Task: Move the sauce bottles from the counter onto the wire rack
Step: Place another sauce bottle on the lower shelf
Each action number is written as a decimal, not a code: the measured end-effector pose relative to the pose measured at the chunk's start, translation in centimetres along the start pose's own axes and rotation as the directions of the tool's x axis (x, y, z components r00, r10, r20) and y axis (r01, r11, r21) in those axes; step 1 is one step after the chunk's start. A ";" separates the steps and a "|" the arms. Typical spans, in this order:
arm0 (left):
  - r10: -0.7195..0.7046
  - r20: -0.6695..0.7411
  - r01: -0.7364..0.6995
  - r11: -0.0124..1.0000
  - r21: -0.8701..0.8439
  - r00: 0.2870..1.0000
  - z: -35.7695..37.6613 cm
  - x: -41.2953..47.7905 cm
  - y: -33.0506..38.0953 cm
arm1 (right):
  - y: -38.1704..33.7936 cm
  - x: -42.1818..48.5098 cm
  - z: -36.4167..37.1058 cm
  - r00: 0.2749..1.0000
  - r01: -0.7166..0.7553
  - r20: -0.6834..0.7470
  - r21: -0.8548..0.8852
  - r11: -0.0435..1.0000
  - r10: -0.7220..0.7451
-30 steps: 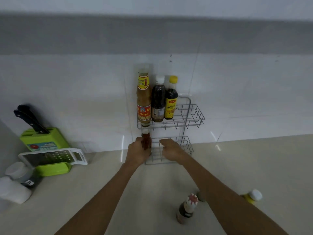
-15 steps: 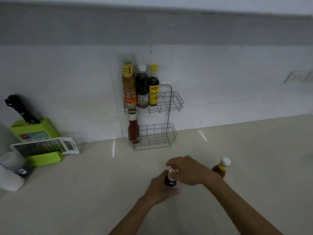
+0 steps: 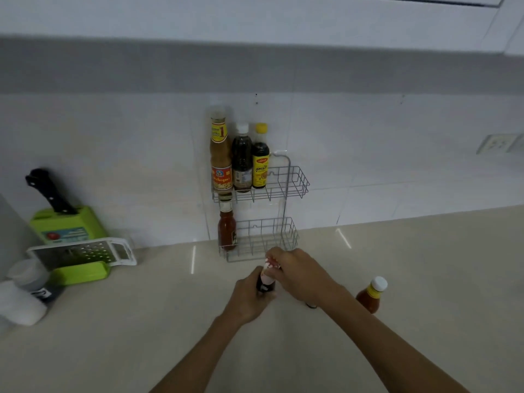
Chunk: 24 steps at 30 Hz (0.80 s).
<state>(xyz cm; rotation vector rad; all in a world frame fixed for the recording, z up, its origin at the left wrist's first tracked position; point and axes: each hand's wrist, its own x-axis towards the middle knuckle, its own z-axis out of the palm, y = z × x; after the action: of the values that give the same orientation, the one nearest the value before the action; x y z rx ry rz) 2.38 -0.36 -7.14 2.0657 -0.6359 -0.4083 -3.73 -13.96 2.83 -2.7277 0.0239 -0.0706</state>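
A two-tier wire rack (image 3: 295,182) hangs on the tiled wall. Its upper shelf holds three bottles: a tall amber one (image 3: 220,154), a dark one with a white cap (image 3: 242,160) and a dark one with a yellow cap (image 3: 260,160). A red sauce bottle (image 3: 226,229) stands at the left of the lower shelf. In front of the rack, both hands hold a dark bottle with a red-and-white neck (image 3: 266,279): my left hand (image 3: 249,299) grips its body, my right hand (image 3: 297,273) grips its top. An orange sauce bottle with a white cap (image 3: 371,296) stands on the counter to the right.
At the left stand a green knife block with a black-handled knife (image 3: 62,219), a white grater (image 3: 82,252) on a green base, and white and grey containers (image 3: 19,302). A small dark object (image 3: 311,304) peeks out under my right wrist. A wall socket (image 3: 496,143) is far right.
My hands left the red bottle on the lower shelf, came back to the counter and took hold of the dark bottle. They now hold it nearer the rack.
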 end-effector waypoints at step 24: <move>-0.229 -0.297 0.268 0.958 0.098 0.927 -8.5 13.7 -1.7 | 2.9 16.3 7.5 0.952 -0.161 -0.155 0.479 0.863 0.264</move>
<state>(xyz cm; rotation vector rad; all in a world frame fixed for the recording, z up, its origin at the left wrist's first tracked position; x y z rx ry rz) 18.35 -1.87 -4.61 2.2911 -0.2347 -0.2084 12.87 -14.02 -4.41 -2.2096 0.3316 -0.2734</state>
